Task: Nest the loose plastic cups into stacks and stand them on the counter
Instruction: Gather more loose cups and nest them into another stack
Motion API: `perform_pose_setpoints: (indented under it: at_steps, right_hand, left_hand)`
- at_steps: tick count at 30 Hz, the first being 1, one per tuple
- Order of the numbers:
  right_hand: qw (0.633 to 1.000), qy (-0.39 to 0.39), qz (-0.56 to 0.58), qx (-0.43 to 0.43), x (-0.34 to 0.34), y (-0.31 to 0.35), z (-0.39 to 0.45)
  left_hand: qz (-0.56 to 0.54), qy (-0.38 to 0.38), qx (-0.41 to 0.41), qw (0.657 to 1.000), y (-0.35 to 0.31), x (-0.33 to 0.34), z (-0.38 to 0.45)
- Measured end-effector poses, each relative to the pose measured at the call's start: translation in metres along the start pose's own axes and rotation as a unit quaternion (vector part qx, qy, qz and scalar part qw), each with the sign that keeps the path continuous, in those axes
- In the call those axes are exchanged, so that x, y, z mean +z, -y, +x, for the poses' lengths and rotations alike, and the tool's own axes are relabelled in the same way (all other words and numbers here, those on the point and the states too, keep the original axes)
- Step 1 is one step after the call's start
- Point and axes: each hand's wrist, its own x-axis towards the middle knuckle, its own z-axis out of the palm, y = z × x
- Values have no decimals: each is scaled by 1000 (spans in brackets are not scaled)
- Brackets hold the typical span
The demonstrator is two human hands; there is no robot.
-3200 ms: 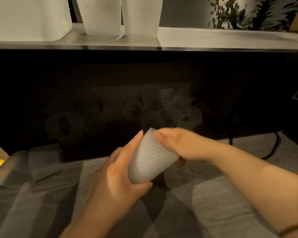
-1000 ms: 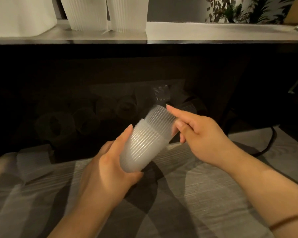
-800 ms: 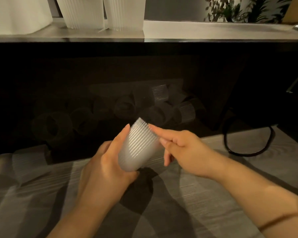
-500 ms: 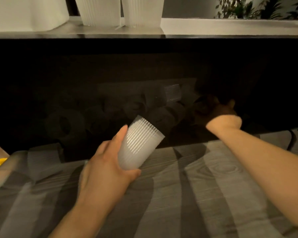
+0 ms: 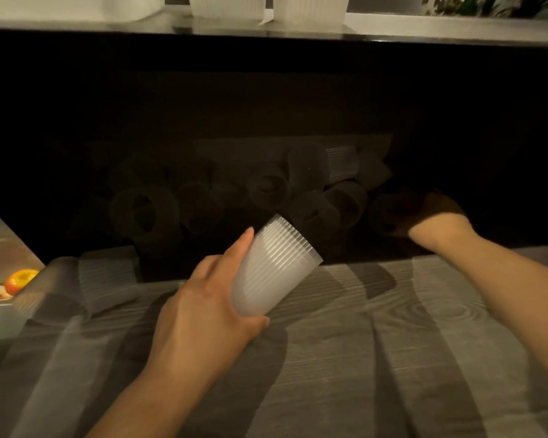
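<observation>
Nearest, the left hand wraps thumb and fingers round the lower wall of a tilted stack of ribbed plastic cups, mouth pointing up and away, above the striped grey desk. These look light, thin and springy; a gentle hold low on the ribbed wall should avoid buckling the rim. Farther back, the right hand reaches into the dark recess at a loose cup; its grip I cannot tell. More loose cups lie beyond.
</observation>
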Motion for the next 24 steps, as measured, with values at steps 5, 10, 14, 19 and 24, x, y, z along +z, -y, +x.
perform_pose_setpoints:
  at_steps: [5, 10, 14, 19, 24]
  right_hand:
    - [981, -22, 193, -21, -17, 14, -61]
    - [937, 8, 310, -163, -35, 41, -113]
    - [930, 41, 319, -177, -28, 48, -126]
    - [957, 107, 230, -139, 5, 45, -133]
    - [980, 64, 29, -186, -5, 62, -151]
  left_hand:
    - [7, 24, 27, 999, -7, -2, -9]
    - [9, 36, 42, 998, -16, -13, -21]
    - [13, 44, 39, 998, -12, -23, -31]
    - [33, 71, 17, 997, 1, -31, -48]
    - [13, 80, -6, 997, 11, -37, -58]
